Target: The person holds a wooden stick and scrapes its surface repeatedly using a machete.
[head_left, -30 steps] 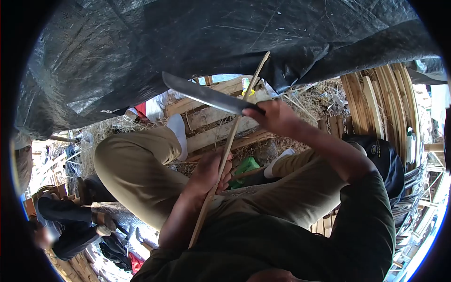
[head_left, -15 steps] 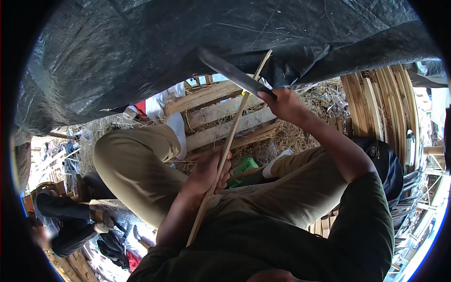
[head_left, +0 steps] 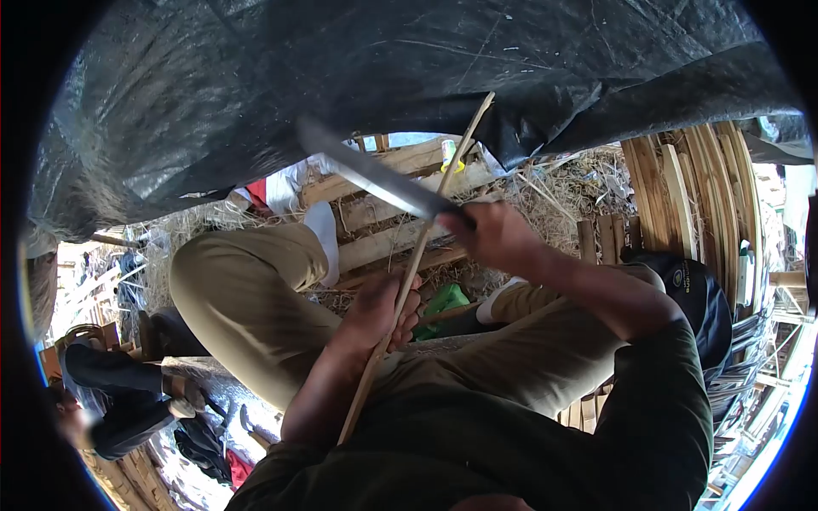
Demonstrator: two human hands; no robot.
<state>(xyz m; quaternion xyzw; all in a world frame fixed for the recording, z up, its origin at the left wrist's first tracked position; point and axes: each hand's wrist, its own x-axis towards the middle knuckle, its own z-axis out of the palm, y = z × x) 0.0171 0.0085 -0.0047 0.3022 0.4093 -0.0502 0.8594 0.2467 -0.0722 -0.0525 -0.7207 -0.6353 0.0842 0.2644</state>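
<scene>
A long, thin wooden strip (head_left: 423, 238) slants from near my torso up toward the black sheet. My left hand (head_left: 379, 315) is closed around its lower half, over my lap. My right hand (head_left: 504, 234) grips the dark handle of a machete (head_left: 366, 177), somewhat blurred by motion. The broad blade crosses the strip at its upper middle and points up and to the left; I cannot tell how firmly it touches the wood. My fingers hide most of the handle.
Black plastic sheeting (head_left: 281, 77) hangs ahead. Wooden planks (head_left: 375, 217) and shavings lie below, with a green plastic bag (head_left: 445, 305) near my feet. Stacked wood strips (head_left: 699, 187) and a black bag (head_left: 694, 294) are at right. Another person (head_left: 128, 400) sits at left.
My right hand has drawn the machete down along the strip toward my left hand. The left hand and the strip stay almost where they were.
</scene>
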